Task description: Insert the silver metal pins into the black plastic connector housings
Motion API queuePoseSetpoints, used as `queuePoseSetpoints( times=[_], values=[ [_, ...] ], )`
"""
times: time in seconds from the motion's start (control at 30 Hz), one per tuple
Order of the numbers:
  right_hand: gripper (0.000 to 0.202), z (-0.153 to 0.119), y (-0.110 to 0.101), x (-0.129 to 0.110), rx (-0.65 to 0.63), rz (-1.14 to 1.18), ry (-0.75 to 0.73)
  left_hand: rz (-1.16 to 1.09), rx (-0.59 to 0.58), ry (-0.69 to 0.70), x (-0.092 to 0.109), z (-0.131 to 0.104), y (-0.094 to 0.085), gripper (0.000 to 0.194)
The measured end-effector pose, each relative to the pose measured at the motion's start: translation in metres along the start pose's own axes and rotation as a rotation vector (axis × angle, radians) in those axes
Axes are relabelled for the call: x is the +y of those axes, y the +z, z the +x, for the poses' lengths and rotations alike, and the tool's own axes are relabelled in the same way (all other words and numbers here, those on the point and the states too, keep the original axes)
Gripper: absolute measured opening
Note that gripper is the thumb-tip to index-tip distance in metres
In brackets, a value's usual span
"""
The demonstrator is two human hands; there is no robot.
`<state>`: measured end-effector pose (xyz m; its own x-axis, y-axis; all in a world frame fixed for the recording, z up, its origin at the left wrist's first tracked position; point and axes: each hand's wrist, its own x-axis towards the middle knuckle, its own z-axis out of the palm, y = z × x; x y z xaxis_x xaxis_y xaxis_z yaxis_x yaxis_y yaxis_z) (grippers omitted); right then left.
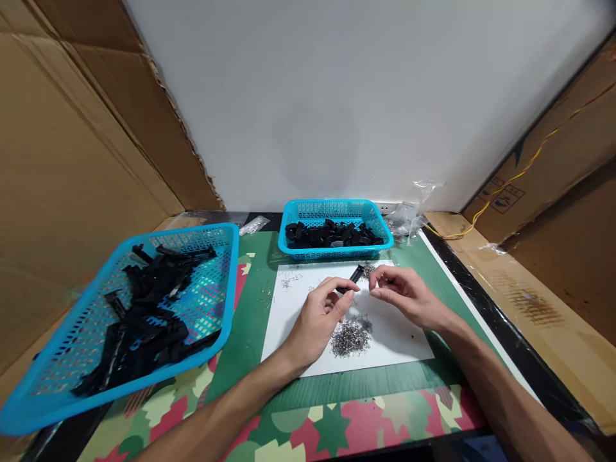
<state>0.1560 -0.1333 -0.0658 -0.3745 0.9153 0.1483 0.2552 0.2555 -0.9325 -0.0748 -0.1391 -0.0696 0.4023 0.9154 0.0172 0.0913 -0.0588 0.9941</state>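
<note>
My left hand [315, 321] grips a slim black plastic part [357, 274] between thumb and fingers, holding it tilted above a white sheet [298, 356]. To its right, my right hand [407, 296] is closed in a pinch close to the part but apart from it. Whatever sits between those fingertips is too small or hidden to make out. Below the hands lies a heap of small shiny metal pieces [351, 337], like little springs or clips. A smaller heap of metal pieces [368, 270] shows behind the black part, partly covered by it and my right hand.
A blue basket [335, 253] of small black parts stands behind the sheet. Left of it, a larger blue basket [230, 282] holds long black parts. Clear plastic bags [407, 218] lie at the back right. Cardboard walls [86, 128] flank the table, and a yellow cable [524, 170] hangs right.
</note>
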Motion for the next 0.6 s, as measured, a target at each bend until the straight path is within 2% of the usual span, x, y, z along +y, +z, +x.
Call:
queuePoseSetpoints(
  times=[0.13, 0.27, 0.47, 0.6],
  values=[
    [0.023, 0.0, 0.022, -0.005, 0.022, 0.184, -0.008, -0.124, -0.083, 0.008, -0.003, -0.002, 0.002, 0.038],
    [0.024, 0.0, 0.036, -0.005, -0.005, 0.256, 0.018, -0.189, -0.101, -0.004, -0.006, -0.005, 0.004, 0.039],
    [0.028, 0.001, 0.04, -0.004, 0.125, 0.145, -0.007, -0.227, -0.05, -0.03, -0.006, -0.005, 0.003, 0.045],
    [0.029, 0.001, 0.038, -0.007, 0.12, 0.123, 0.008, -0.218, -0.015, -0.01, -0.006, -0.004, 0.002, 0.045]
  ],
)
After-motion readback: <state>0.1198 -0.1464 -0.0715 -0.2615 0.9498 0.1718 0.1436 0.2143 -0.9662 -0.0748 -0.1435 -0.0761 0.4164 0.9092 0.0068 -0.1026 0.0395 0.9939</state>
